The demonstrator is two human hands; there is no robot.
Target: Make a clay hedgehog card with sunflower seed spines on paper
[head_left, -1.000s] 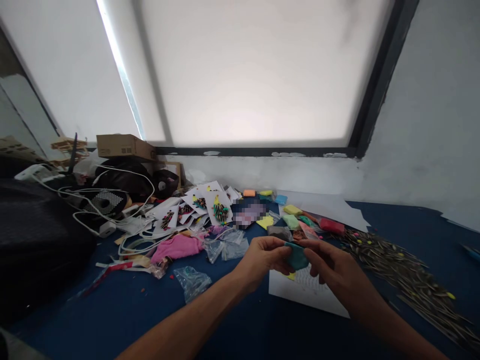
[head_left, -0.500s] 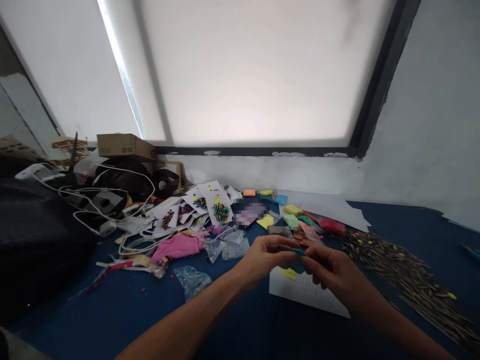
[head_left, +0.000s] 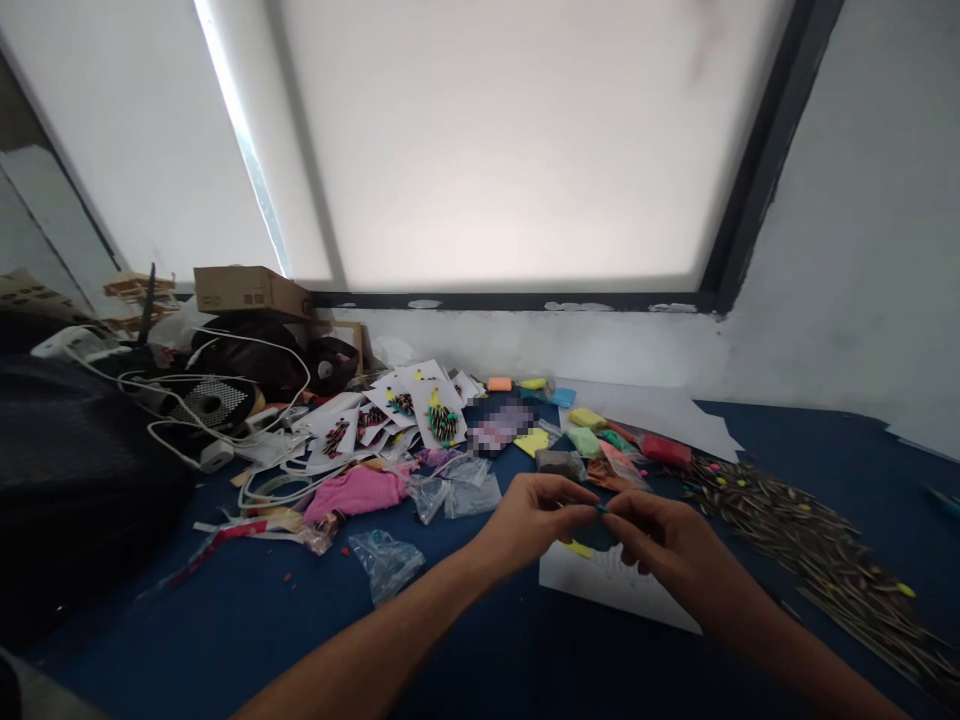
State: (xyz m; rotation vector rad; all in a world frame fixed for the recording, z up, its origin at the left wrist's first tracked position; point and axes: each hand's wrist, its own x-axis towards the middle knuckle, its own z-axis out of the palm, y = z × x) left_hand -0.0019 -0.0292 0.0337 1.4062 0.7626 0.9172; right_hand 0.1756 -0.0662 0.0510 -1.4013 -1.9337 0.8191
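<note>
Teal piece [head_left: 597, 536] — between left hand [head_left: 534, 520] and right [head_left: 667, 535]

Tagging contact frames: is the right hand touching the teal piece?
Touching. In the head view, the right hand pinches the upper edge of the teal piece, with no visible gap.

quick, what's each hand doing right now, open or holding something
Left hand: closed, pinching the teal piece between thumb and fingers.
Right hand: closed, pinching the same teal piece from the other side.
</note>
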